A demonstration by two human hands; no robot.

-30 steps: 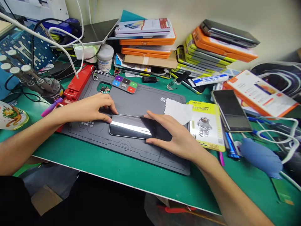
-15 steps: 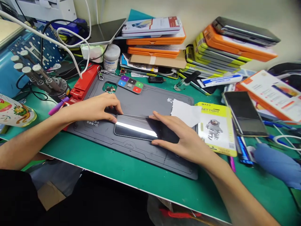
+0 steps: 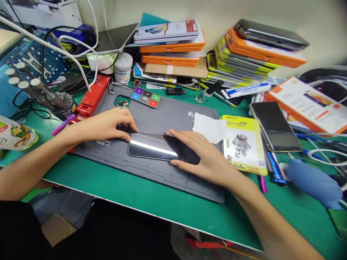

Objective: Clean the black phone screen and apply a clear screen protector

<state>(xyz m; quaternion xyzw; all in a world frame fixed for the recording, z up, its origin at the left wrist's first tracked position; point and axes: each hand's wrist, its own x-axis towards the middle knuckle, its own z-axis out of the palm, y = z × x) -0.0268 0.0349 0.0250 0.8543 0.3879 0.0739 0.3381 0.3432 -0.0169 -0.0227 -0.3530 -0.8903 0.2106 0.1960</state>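
A smartphone (image 3: 151, 145) lies screen up on the dark grey work mat (image 3: 151, 115), with a bright strip of light reflected across its glass. At its left end, my left hand (image 3: 115, 124) pinches the upper left corner between thumb and fingers. My right hand (image 3: 203, 153) spans the right end, fingers on the far long edge and thumb on the near one. That right end is partly hidden by the hand. Just beyond my right hand, a torn white paper (image 3: 208, 127) overlaps a yellow battery package (image 3: 242, 144).
A red tool (image 3: 93, 95) borders the mat on the left, near a screwdriver stand (image 3: 61, 103). Behind are stacked orange boxes (image 3: 173, 47) and a white paste jar (image 3: 123, 68). Another phone (image 3: 275, 124) and a blue bulb-shaped item (image 3: 313, 182) lie right.
The whole view has shifted slightly, so everything appears a little further left. Both hands keep the same hold on the smartphone, which stays in place on the mat.
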